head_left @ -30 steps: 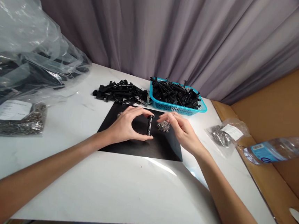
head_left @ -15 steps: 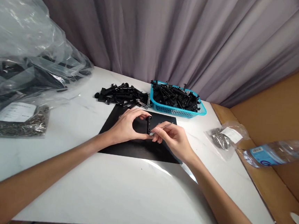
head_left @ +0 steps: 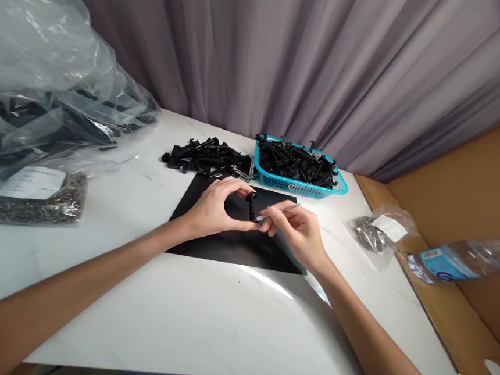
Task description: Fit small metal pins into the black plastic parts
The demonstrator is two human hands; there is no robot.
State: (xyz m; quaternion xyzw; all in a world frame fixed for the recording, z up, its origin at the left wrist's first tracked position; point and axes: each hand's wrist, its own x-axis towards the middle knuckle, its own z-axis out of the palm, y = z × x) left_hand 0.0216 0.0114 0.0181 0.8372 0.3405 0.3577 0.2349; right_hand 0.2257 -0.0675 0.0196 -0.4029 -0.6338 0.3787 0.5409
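The desk is white, marble-look & glossy, w/ a patch of glare near the middle. A black mat is laid flat at the desk's centre, a bit toward the far edge.

Over the mat, a small black part is held upright by the left hand. The fingers are narrowed round it, thumb at the bottom & forefinger over the top. The right hand is kept just beside it. A thin metal pin is pinched in its fingers, w/ the near end brought to the part's lower end. Whether they touch can't be told.

Along the far edge a loose pile of black pieces is heaped. Just right of it, a blue basket is filled w/ more of the same. The far left corner is taken up by a big clear plastic sack w/ dark pieces inside. In front of it, at the left edge, a flat labelled bag of metal bits is laid. Near the right edge a smaller labelled bag, also w/ metal bits, is seen.

Past the right edge, brown cardboard is stood, w/ a clear plastic bottle on its side by it. The room behind is closed off by a grey pleated curtain.
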